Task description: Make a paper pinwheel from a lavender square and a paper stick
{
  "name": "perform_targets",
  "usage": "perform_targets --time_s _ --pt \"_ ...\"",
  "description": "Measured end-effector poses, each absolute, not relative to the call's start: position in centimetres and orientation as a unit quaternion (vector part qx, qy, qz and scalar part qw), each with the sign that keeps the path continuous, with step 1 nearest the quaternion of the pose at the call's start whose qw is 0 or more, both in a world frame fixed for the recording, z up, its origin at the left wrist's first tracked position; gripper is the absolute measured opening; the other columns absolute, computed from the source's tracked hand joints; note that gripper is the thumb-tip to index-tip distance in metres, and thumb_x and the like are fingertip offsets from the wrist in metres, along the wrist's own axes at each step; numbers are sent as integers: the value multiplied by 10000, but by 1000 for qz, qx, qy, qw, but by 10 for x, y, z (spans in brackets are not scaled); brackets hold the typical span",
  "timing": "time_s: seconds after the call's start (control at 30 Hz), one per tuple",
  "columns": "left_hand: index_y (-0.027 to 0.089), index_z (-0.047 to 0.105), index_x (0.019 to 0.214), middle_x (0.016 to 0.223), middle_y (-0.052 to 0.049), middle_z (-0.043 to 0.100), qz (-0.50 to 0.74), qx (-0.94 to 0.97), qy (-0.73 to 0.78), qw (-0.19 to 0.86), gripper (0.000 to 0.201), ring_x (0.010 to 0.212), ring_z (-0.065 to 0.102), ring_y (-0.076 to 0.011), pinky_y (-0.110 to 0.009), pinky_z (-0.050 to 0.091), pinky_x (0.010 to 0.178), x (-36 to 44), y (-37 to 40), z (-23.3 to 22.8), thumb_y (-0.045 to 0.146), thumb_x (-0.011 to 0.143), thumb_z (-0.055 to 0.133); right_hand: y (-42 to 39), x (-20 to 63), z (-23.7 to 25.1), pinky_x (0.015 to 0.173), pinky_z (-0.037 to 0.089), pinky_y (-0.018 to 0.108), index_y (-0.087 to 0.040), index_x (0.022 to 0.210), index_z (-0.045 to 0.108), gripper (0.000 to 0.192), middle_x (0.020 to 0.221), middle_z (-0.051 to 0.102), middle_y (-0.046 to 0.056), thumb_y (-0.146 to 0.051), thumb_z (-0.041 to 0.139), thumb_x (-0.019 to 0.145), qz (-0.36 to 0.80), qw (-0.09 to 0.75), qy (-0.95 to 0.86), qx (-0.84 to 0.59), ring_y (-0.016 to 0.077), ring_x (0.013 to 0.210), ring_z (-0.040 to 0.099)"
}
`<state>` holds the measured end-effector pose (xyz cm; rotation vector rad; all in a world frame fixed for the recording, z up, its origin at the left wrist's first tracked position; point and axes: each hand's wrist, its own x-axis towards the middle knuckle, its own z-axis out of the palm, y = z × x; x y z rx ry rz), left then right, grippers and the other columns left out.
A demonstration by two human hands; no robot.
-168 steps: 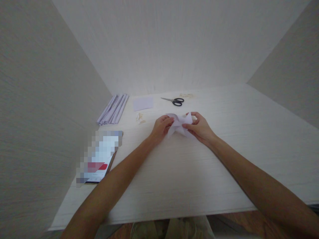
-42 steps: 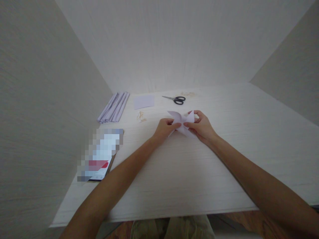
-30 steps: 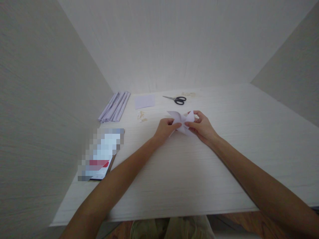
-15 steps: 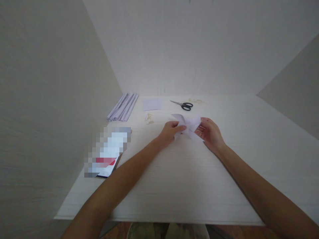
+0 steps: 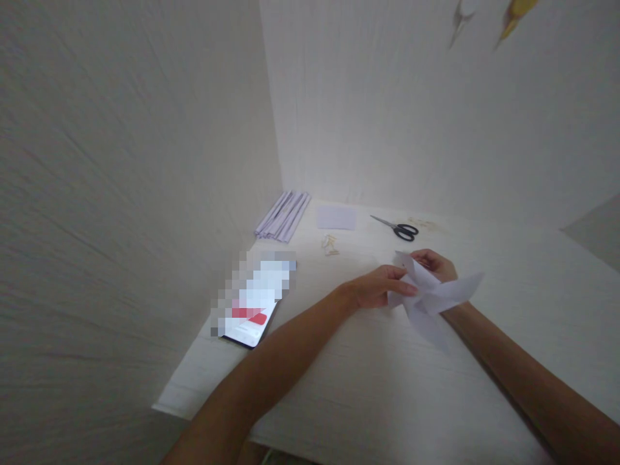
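Note:
A white folded paper pinwheel shape (image 5: 433, 300) with pointed flaps is held above the white table (image 5: 378, 381). My left hand (image 5: 380, 289) pinches its left side with thumb and fingers. Behind the paper, my right hand (image 5: 438, 265) holds the far side, mostly hidden by the flaps. Both forearms reach in from the bottom of the view.
Black-handled scissors (image 5: 400, 228) lie at the back of the table, next to a small white paper square (image 5: 336, 217). Several folded paper strips (image 5: 283, 215) lie along the left wall. Small clips (image 5: 330, 243) and a phone (image 5: 252, 298) lie on the left.
The view has swung to the left and tilted, so everything sits further right. The paper has been lifted and turned, its flaps now pointing right and down.

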<state>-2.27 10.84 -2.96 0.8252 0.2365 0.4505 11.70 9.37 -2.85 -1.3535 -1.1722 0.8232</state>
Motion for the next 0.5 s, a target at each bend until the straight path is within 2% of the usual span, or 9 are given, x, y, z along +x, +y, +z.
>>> perform_targets --time_s 0.13,0.3,0.5 --pt "109 616 664 560 16 606 162 403 91 896 352 505 519 -81 -204 365 531 -25 111 -34 166 340 743 127 103 -28 423 353 235 -187 613 559 116 518 546 -19 -285 613 583 278 462 -630 -560 107 452 467" --pt "104 618 674 551 20 599 133 410 62 900 358 494 526 -90 -208 381 509 -29 113 -39 157 340 735 163 69 -24 504 383 253 -163 642 615 102 591 591 19 -259 600 614 253 397 -706 -529 128 541 504" --pt "97 602 616 532 24 597 109 412 65 902 186 473 522 -80 -197 388 497 -32 112 -37 71 440 654 177 32 -16 530 388 244 -154 658 622 87 626 592 21 -224 569 655 253 296 -798 -459 112 557 490"
